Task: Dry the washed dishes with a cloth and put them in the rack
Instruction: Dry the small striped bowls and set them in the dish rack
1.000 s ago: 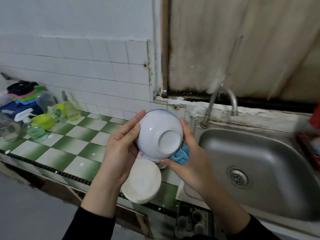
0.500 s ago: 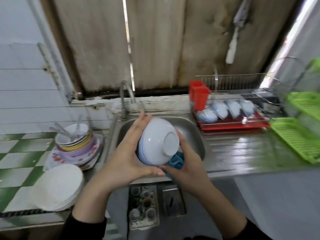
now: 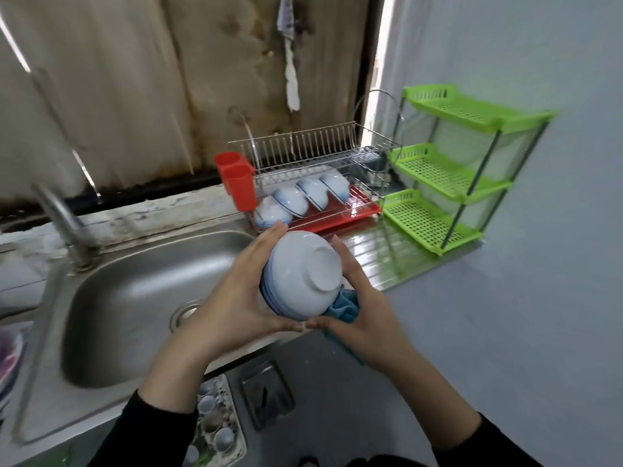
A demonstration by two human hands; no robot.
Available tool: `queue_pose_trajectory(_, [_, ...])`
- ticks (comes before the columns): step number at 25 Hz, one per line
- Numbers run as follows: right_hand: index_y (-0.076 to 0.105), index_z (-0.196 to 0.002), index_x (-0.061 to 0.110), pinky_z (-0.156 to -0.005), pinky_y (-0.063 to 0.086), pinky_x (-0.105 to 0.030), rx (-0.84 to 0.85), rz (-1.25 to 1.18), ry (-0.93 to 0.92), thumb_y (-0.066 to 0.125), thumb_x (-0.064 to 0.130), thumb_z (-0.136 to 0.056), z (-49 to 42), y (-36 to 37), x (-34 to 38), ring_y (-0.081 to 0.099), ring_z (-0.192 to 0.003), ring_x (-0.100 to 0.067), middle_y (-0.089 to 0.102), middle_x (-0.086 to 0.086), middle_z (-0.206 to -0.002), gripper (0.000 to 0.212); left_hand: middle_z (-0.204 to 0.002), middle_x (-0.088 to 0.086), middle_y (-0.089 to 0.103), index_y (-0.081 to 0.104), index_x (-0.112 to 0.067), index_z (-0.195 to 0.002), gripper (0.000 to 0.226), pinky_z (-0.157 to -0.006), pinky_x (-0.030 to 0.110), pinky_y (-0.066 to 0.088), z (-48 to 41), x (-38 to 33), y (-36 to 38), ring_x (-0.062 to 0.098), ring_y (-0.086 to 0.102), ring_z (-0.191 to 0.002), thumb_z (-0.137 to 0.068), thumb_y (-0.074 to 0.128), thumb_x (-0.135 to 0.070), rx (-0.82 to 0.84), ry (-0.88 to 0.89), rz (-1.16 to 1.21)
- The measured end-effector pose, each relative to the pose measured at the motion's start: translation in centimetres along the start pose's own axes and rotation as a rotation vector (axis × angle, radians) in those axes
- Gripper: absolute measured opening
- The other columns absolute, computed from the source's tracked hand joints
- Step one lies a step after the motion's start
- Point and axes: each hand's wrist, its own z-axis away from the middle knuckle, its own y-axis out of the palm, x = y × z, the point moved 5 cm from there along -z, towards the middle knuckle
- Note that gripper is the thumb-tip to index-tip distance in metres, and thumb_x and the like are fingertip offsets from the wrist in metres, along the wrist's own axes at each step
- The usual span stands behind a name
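The white bowl [image 3: 303, 274], foot toward the camera, is held just in front of the dish rack [image 3: 320, 143]: the left hand [image 3: 236, 298] grips its rim side and the right hand [image 3: 365, 313] grips the far side with the blue cloth [image 3: 344, 306] bunched against its palm. Drying seems about finished, so the next move likely calls for carrying it forward and leaning it on edge in the rack's lower tier beside the four bowls [image 3: 305, 197] there. No brand or writing is readable.

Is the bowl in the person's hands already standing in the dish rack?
No, the left hand and right hand hold the bowl over the sink edge, short of the dish rack.
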Motion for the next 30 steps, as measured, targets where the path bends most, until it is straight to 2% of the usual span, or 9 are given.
queue_pose_trajectory(2, [0.016,-0.145,0.059,-0.098,0.050,-0.042,-0.016,0.089,-0.022,0.074,0.054,-0.074,-0.9,-1.3,-1.0,0.049,-0.128,-0.005,0.039,0.032,-0.144,0.092,-0.150,-0.014,0.036,0.033,-0.025,-0.147,0.120,-0.113,0.018,0.027,-2.1,0.7,1.0,0.000,0.031,-0.139,-0.045,0.088,-0.059,-0.014,0.025,0.031])
queue_pose_trajectory(4, [0.016,-0.144,0.060,-0.103,0.046,-0.039,-0.018,0.199,-0.049,0.072,0.055,-0.076,-2.2,-2.3,-2.0,0.042,-0.133,-0.004,0.038,0.024,-0.148,0.088,-0.143,-0.017,0.044,0.042,-0.025,-0.141,0.115,-0.108,0.014,0.032,-4.1,1.9,1.7,-0.001,0.040,-0.133,-0.042,0.087,-0.062,-0.044,0.016,0.100])
queue_pose_trajectory(8, [0.014,-0.142,0.063,-0.100,0.047,-0.039,0.027,0.332,-0.041,0.073,0.058,-0.069,-5.9,-3.4,-4.5,0.041,-0.132,-0.006,0.036,0.017,-0.149,0.094,-0.133,-0.025,0.053,0.048,-0.032,-0.135,0.110,-0.097,0.010,0.042,-8.4,4.9,2.9,-0.005,0.048,-0.125,-0.037,0.094,-0.050,-0.042,-0.045,0.302])
queue_pose_trajectory(12, [0.020,-0.144,0.056,-0.093,0.052,-0.039,-0.059,0.377,-0.031,0.068,0.065,-0.072,-9.8,-3.9,-6.9,0.047,-0.129,-0.008,0.041,0.016,-0.146,0.087,-0.135,-0.020,0.053,0.047,-0.031,-0.138,0.115,-0.100,0.028,0.049,-12.9,8.0,3.7,-0.001,0.050,-0.125,-0.036,0.093,-0.057,0.002,-0.105,0.344])
queue_pose_trajectory(15, [0.032,-0.139,0.053,-0.087,0.054,-0.036,-0.142,0.353,-0.005,0.067,0.067,-0.071,-11.7,-4.2,-8.8,0.052,-0.122,-0.005,0.050,0.017,-0.138,0.078,-0.135,-0.020,0.053,0.045,-0.037,-0.137,0.114,-0.101,0.034,0.049,-15.7,9.9,4.6,-0.001,0.050,-0.124,-0.035,0.090,-0.063,0.063,-0.137,0.343])
queue_pose_trajectory(18, [0.036,-0.134,0.057,-0.083,0.054,-0.035,-0.175,0.351,0.034,0.072,0.063,-0.069,-13.0,-4.7,-10.8,0.054,-0.116,-0.003,0.051,0.023,-0.132,0.075,-0.134,-0.025,0.050,0.041,-0.048,-0.132,0.108,-0.098,0.021,0.046,-17.9,10.9,5.6,-0.008,0.046,-0.122,-0.035,0.087,-0.064,0.120,-0.153,0.320])
queue_pose_trajectory(20, [0.035,-0.132,0.060,-0.081,0.054,-0.033,-0.175,0.351,0.063,0.075,0.062,-0.067,-14.0,-5.1,-12.2,0.055,-0.110,-0.004,0.052,0.023,-0.129,0.077,-0.136,-0.023,0.048,0.040,-0.043,-0.137,0.113,-0.098,0.017,0.044,-19.4,11.8,6.4,-0.005,0.044,-0.125,-0.036,0.087,-0.063,0.145,-0.175,0.313])
queue_pose_trajectory(26, [0.040,-0.128,0.054,-0.075,0.053,-0.029,-0.152,0.318,0.128,0.088,0.044,-0.062,-16.5,-6.7,-17.3,0.063,-0.096,-0.010,0.058,0.021,-0.112,0.082,-0.142,-0.019,0.043,0.038,-0.037,-0.142,0.114,-0.109,0.031,0.040,-23.0,13.9,9.5,0.002,0.040,-0.131,-0.044,0.096,-0.039,0.177,-0.233,0.315])
queue_pose_trajectory(30, [0.042,-0.120,0.063,-0.071,0.052,-0.021,-0.144,0.218,0.165,0.092,0.035,-0.058,-18.4,-8.5,-20.6,0.064,-0.085,-0.003,0.061,0.023,-0.099,0.084,-0.148,-0.018,0.035,0.032,-0.045,-0.141,0.113,-0.108,0.022,0.034,-25.0,14.4,11.5,0.000,0.033,-0.134,-0.045,0.091,-0.054,0.156,-0.341,0.341])
